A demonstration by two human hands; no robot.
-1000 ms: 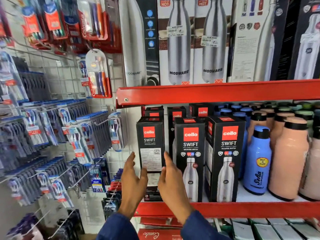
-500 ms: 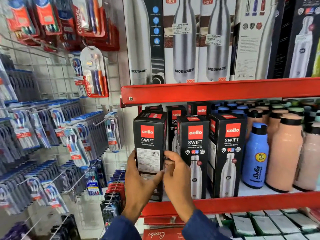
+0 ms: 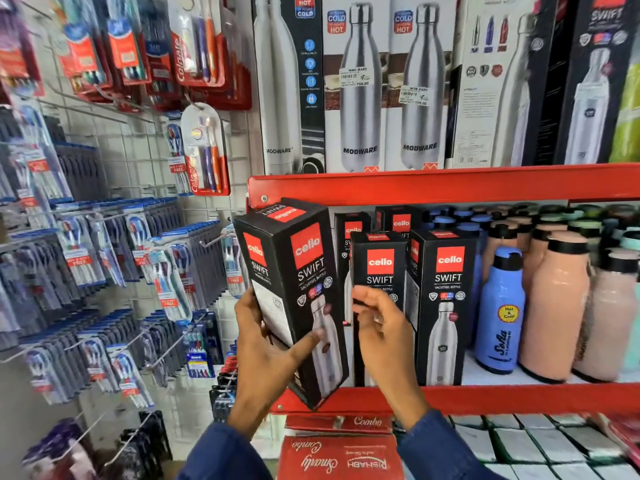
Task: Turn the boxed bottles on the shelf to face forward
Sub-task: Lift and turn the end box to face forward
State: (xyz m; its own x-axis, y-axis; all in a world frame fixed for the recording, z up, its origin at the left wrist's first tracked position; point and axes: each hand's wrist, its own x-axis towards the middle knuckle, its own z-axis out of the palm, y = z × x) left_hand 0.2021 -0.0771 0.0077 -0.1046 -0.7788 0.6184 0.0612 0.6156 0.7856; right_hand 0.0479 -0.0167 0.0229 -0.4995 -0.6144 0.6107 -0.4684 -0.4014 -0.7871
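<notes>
A black Cello Swift bottle box [image 3: 298, 271] is off the shelf, tilted left and turned so its bottle-picture face shows partly forward. My left hand [image 3: 266, 348] grips it low on its left side, thumb across the front. My right hand [image 3: 381, 327] hovers just right of the box, fingers loosely curled and blurred, holding nothing. Two more Cello Swift boxes [image 3: 379, 278] [image 3: 446, 299] stand upright on the red shelf [image 3: 485, 398] with fronts facing forward; more boxes stand behind them.
Blue [image 3: 500, 313] and peach bottles [image 3: 557, 306] fill the shelf's right side. Tall Modware bottle boxes [image 3: 360, 84] stand on the upper red shelf [image 3: 450, 183]. Toothbrush packs [image 3: 166, 271] hang on wire hooks at left. Red Combo boxes [image 3: 339, 452] lie below.
The leftmost box has come off the shelf, tipped left and rotated so its front face shows. My right hand has let go of it and drawn back; the left hand keeps hold.
</notes>
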